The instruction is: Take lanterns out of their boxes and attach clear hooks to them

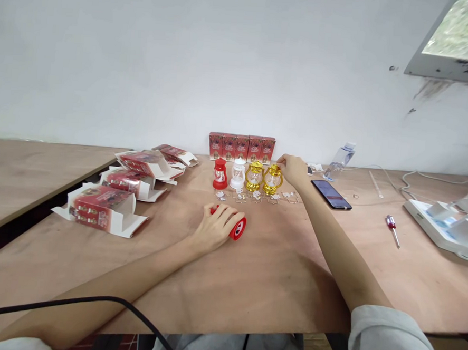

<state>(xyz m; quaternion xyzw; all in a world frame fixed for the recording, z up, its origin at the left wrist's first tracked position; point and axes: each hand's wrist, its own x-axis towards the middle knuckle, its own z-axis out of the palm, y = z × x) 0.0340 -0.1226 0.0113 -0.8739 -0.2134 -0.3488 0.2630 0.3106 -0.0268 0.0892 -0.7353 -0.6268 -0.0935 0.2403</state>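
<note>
Now the left hand point(215, 227) is gripping a red lantern point(236, 228) lying before the lantern row. The right hand point(293, 169) is pinching the row's end gold lantern point(272, 179); gentle nudges should be keeping it upright.

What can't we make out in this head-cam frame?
- Red lantern lying on the table: mostly covered by the left hand.
- Right hand fingertips at the gold lantern: too small to judge contact.
- Small clear pieces before the lanterns: too tiny to identify.
- White device: cut by the right edge.
</note>
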